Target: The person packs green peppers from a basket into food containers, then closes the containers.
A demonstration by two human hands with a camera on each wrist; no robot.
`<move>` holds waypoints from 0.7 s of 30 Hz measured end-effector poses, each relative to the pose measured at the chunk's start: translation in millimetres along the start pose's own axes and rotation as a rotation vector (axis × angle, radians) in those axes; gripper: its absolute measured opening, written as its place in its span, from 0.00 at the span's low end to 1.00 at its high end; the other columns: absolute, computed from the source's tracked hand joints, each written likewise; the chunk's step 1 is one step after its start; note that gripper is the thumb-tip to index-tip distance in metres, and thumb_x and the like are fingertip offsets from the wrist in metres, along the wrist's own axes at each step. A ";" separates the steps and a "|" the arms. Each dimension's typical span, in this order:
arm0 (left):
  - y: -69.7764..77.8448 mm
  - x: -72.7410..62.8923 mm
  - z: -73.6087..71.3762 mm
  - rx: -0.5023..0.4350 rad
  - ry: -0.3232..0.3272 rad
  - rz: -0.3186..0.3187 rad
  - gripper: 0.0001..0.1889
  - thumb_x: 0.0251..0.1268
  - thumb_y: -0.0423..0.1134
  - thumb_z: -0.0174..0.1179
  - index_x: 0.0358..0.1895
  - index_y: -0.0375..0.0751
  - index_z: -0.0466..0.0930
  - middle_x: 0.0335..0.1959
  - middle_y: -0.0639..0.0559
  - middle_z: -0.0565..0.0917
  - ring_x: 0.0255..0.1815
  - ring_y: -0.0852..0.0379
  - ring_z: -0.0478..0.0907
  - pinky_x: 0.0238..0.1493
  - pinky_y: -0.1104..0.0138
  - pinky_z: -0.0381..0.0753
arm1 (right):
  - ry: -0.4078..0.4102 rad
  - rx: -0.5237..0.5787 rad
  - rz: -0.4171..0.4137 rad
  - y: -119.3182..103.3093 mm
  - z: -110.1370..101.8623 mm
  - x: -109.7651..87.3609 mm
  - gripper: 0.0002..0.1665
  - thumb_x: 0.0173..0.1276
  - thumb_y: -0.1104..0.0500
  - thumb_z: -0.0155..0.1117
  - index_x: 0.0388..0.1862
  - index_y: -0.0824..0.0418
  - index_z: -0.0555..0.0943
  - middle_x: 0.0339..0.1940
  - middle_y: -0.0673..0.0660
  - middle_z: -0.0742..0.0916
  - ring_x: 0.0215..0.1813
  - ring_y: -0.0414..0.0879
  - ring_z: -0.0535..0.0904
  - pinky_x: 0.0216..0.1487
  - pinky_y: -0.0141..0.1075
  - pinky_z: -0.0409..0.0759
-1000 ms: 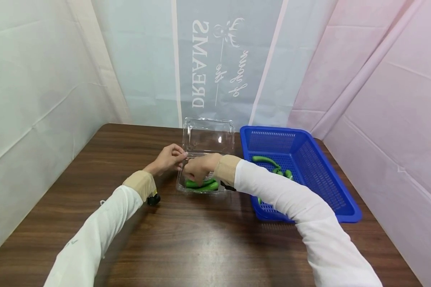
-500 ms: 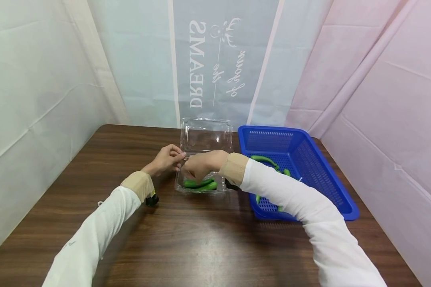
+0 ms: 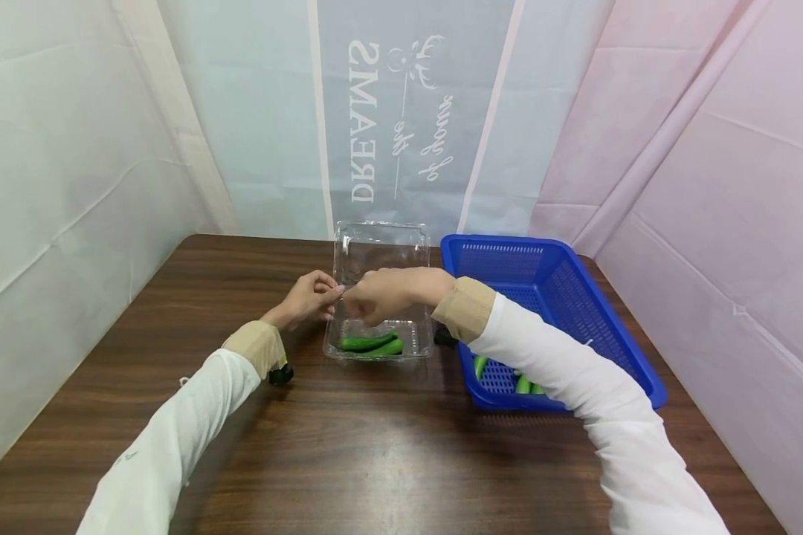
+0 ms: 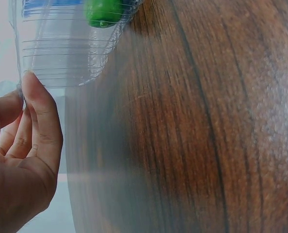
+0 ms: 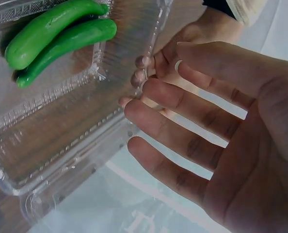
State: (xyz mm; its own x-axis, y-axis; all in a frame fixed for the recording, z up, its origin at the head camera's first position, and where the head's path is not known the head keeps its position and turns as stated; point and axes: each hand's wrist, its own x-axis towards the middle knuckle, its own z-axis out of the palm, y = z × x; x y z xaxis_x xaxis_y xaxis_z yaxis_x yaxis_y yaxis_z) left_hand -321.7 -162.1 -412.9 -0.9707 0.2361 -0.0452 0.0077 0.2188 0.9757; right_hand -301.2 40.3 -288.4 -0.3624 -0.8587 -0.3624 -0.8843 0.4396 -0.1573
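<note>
Right hand (image 3: 393, 292) has lifted clear of the two peppers (image 3: 368, 342), shifted far and right; fingers extended, holding nothing. Peppers unmoved, near side of box (image 3: 413, 336). Left hand (image 3: 308, 299) still pinching box's left edge.

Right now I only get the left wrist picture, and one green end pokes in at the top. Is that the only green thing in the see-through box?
Observer: No, two long green vegetables lie side by side in the clear box.
Operator: Ooh! What's the right hand got?
Observer: Nothing; the right wrist view shows its fingers stretched out and bare.
Operator: Are there any more green ones anywhere?
Observer: Yes, more green vegetables lie in the blue basket, to the right of the box.
</note>
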 end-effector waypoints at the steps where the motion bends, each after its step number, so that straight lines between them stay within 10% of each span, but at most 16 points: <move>1: 0.1 -0.1 0.2 -0.007 0.002 -0.003 0.11 0.75 0.34 0.57 0.48 0.30 0.67 0.38 0.32 0.79 0.23 0.58 0.76 0.27 0.63 0.85 | 0.015 0.007 -0.007 1.1 -0.1 -3.6 0.08 0.67 0.63 0.65 0.44 0.58 0.79 0.36 0.48 0.83 0.39 0.41 0.78 0.40 0.33 0.78; 21: -1.2 -0.6 2.0 -0.021 0.000 0.015 0.11 0.75 0.33 0.56 0.48 0.28 0.67 0.48 0.26 0.80 0.23 0.59 0.75 0.27 0.66 0.84 | 0.338 0.000 -0.003 33.9 8.1 -101.3 0.06 0.67 0.65 0.64 0.42 0.58 0.81 0.37 0.51 0.86 0.39 0.43 0.81 0.42 0.38 0.82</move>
State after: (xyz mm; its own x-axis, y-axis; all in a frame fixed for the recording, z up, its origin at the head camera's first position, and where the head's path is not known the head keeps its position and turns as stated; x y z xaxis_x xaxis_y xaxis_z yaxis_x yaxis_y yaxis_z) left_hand -320.6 -160.7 -414.4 -0.9704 0.2394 -0.0306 0.0173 0.1954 0.9806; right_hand -292.1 144.4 -264.5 -0.4372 -0.8986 -0.0372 -0.8853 0.4373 -0.1580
